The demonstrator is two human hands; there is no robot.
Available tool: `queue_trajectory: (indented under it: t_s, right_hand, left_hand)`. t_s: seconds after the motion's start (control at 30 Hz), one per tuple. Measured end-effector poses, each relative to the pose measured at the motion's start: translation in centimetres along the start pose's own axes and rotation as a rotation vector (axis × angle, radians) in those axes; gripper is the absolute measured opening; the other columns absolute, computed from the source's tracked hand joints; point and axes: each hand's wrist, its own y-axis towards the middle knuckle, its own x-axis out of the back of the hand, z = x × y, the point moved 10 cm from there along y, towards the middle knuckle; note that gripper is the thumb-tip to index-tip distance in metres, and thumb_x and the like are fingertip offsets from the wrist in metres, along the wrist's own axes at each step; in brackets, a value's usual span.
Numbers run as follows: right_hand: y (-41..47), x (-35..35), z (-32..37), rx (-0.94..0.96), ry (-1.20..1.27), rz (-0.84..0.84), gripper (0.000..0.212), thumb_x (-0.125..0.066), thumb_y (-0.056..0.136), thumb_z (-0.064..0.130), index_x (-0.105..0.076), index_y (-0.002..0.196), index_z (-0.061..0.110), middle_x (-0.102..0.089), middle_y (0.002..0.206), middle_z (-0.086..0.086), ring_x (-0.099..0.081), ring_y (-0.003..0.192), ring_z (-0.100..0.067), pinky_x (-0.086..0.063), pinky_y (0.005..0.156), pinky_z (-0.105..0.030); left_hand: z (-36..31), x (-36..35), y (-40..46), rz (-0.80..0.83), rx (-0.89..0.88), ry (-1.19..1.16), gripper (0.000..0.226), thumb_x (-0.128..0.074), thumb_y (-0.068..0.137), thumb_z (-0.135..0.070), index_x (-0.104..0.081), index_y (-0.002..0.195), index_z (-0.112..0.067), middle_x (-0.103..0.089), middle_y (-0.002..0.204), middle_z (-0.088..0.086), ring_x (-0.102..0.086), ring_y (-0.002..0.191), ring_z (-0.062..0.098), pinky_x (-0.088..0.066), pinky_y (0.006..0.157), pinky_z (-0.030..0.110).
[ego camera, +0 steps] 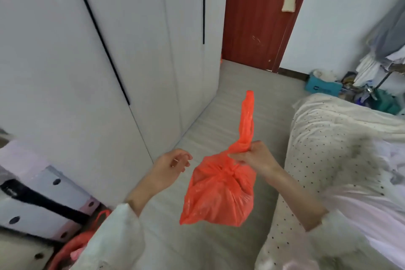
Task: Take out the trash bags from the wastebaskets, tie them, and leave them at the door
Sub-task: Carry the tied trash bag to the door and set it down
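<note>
An orange trash bag (pixel 219 195) hangs in the air in front of me, knotted at its neck. My right hand (pixel 254 158) pinches one of its handle strips just above the knot, and the strip's free end sticks upward. My left hand (pixel 173 162) hovers to the left of the bag with its fingers loosely curled, holding nothing and not touching the bag. The dark red door (pixel 258 15) stands at the far end of the floor.
White wardrobe doors (pixel 109 50) run along the left. A dotted bedspread (pixel 328 149) covers the bed on the right. Another orange bag (pixel 72 245) lies at the lower left beside stacked boxes (pixel 39 199). Clutter and a blue box (pixel 322 87) sit by the far right wall.
</note>
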Motion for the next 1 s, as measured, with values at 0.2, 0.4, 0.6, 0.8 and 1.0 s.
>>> queue_trajectory:
  t_s: [0.2,0.4,0.6,0.8,1.0]
  right_hand:
    - [13.7,4.1,3.6,-0.044,0.05,-0.106,0.016,-0.069,0.076,-0.002,-0.069,0.092,-0.004,-0.059,0.038,0.011,-0.054,0.036,0.003,-0.042,0.041,-0.009]
    - [28.6,7.5,6.2,-0.074,0.058,-0.222,0.018,-0.068,0.077,-0.002,-0.069,0.094,-0.006,-0.062,0.052,0.001,-0.056,0.046,-0.007,-0.042,0.041,-0.01]
    - [42.1,12.7,8.5,-0.149,0.083,-0.301,0.023,-0.067,0.077,-0.003,-0.067,0.099,-0.01,-0.063,0.069,-0.008,-0.055,0.055,-0.014,-0.046,0.051,-0.017]
    - [55.7,20.3,10.5,-0.153,0.104,-0.369,0.018,-0.066,0.079,-0.002,-0.069,0.096,-0.005,-0.062,0.063,-0.003,-0.056,0.049,-0.005,-0.043,0.045,-0.01]
    - [71.6,29.0,9.4,-0.213,0.055,-0.343,0.012,-0.072,0.074,0.002,-0.071,0.086,-0.001,-0.059,0.041,0.01,-0.053,0.035,0.003,-0.043,0.042,-0.008]
  left_hand:
    - [-0.6,3.3,15.0,0.04,-0.022,0.034,0.019,-0.043,0.095,-0.013,-0.061,0.088,-0.016,-0.062,0.081,0.002,-0.057,0.07,0.016,-0.04,0.057,0.006]
    - [-0.5,5.5,32.4,0.1,-0.063,0.03,0.02,-0.043,0.094,-0.011,-0.063,0.096,-0.007,-0.063,0.083,0.004,-0.057,0.069,0.013,-0.041,0.057,0.004]
    - [-3.8,5.7,50.3,0.188,-0.117,0.068,0.02,-0.043,0.094,-0.01,-0.062,0.096,-0.006,-0.063,0.084,0.006,-0.057,0.066,0.011,-0.04,0.055,0.004]
    - [-8.2,1.5,67.1,0.285,-0.181,0.084,0.017,-0.044,0.094,-0.01,-0.061,0.091,-0.012,-0.062,0.08,0.001,-0.057,0.06,0.0,-0.039,0.055,0.003]
    - [-11.3,-5.2,84.1,0.315,-0.147,0.052,0.019,-0.043,0.094,-0.011,-0.058,0.084,-0.018,-0.061,0.077,-0.001,-0.057,0.063,0.006,-0.039,0.054,0.004]
